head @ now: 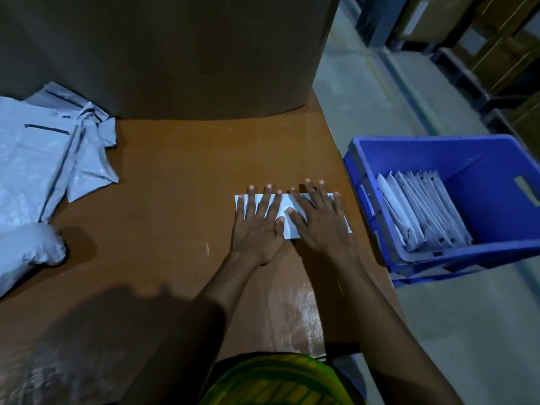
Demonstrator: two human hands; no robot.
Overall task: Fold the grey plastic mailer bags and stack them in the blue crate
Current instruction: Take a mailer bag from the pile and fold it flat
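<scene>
We press a folded mailer flat near the tabletop's right edge.

Our left hand [257, 226] and right hand [318, 223] lie side by side on the folded grey mailer [282, 204], fingers straight and spread, palms down, grasping nothing. The mailer is a smooth pale rectangle, mostly hidden beneath them. The tabletop [175, 185] is matte brown with scuffs. Off its right edge sits the blue crate [467, 156], hard plastic, with a row of folded bags [423, 209] standing on edge along its left wall. At the left edge a pile of crinkled glossy mailers [43, 159] with dark seal strips is cut off by the frame. A big cardboard box [175, 54] fills the far edge. The shelving [482, 39] is too blurred to make out.
</scene>
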